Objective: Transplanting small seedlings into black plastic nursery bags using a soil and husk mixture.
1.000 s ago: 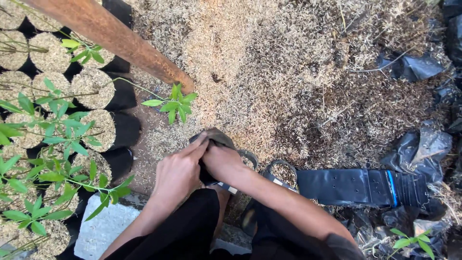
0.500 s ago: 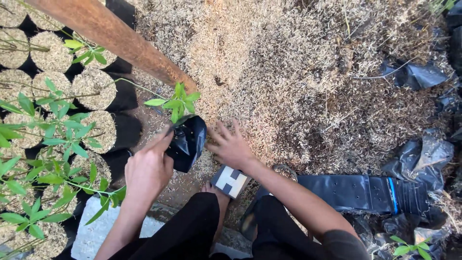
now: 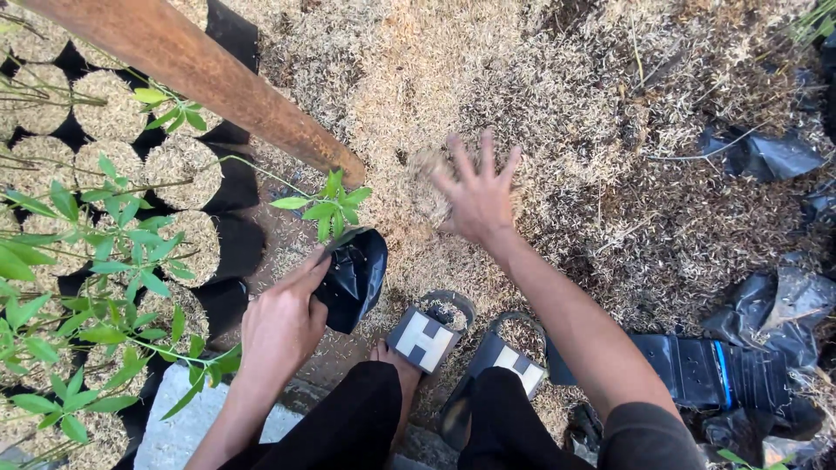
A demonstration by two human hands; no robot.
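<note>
- The left hand (image 3: 280,324) is closed around the side of a small black plastic grow bag (image 3: 353,277), thumb and forefinger pinching its rim so that the mouth tilts away from the person.
- The right hand (image 3: 475,193) is spread flat with fingers splayed, palm down on the mound of dry rice husk (image 3: 557,96), gripping nothing; loose husk is blurred just beside its thumb.
- The bag sits between the two hands, nearer the left, just above the person's knees; whether there is any husk inside it cannot be told.
- Directly over the bag, a young green seedling (image 3: 329,202) leans in from the left, its leaves touching the bag's upper edge.
- Beyond the seedling, a rusty brown pole (image 3: 205,74) slants down from the upper left and ends in the husk near the right hand's thumb side, lying between the husk mound and the rows further left.
- Left of the left hand stand rows of filled black grow bags (image 3: 178,170) topped with husk, with leafy stems crossing over them.
- Below both hands are the person's feet in dark sandals (image 3: 427,335) dusted with husk.
- Right of the right forearm lies a flat stack of empty black bags (image 3: 697,370), with crumpled black plastic (image 3: 762,152) further out.
</note>
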